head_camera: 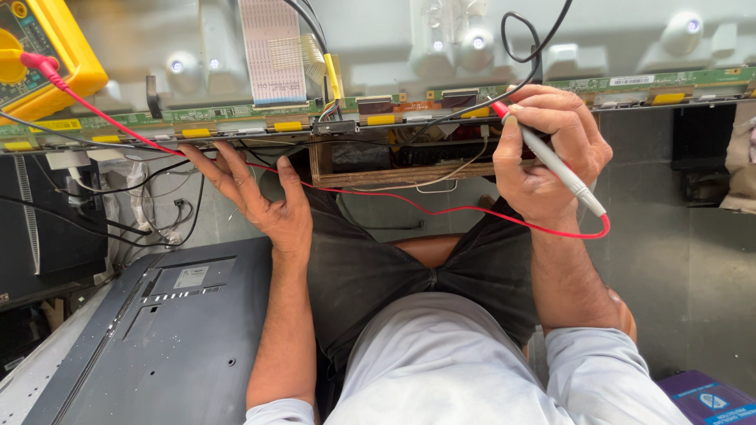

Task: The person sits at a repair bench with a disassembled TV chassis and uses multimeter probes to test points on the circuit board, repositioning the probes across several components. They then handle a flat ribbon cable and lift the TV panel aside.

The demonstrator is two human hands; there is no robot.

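My right hand [547,157] grips a grey test probe [563,173] with a red tip, and the tip touches the long green circuit strip [236,118] along the edge of an opened flat panel [378,47]. A red lead [441,211] runs from the probe's back end to a yellow multimeter [47,55] at the top left. My left hand [252,193] has its fingers spread, and their tips rest under the strip's edge. A white ribbon cable [272,51] lies on the panel above.
A dark grey screen back cover [173,338] lies at the lower left. Black wires [102,189] tangle at the left. A wooden frame [394,169] sits under the strip. A purple box [709,397] is at the lower right on the grey floor [677,267].
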